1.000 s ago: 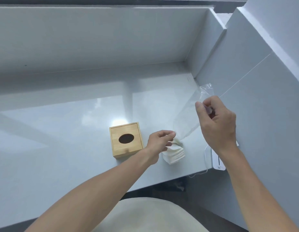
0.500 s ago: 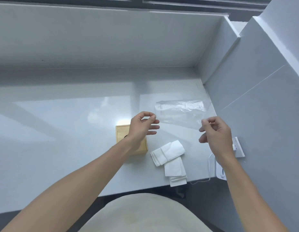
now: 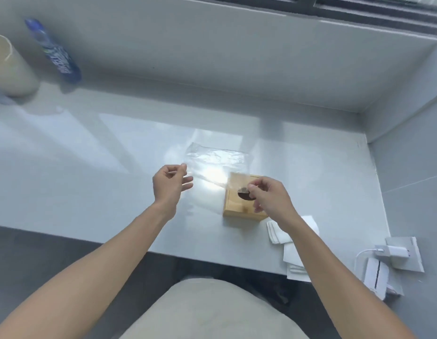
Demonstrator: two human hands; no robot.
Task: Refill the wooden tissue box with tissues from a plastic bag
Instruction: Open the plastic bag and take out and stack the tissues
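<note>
Single head-worn wide-angle view, forward and down over the counter.

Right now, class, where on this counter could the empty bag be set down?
Bare counter lies left of the bag, before the cup and bottle. Crowded: the right, around the box, tissues and charger.

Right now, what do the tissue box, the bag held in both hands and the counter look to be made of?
The tissue box looks like light wood or bamboo with a matte finish and faint grain. The plastic bag is thin, clear, crinkled film, and the counter shows through it. The counter is glossy pale grey that mirrors window light, perhaps stone or laminate.
</note>
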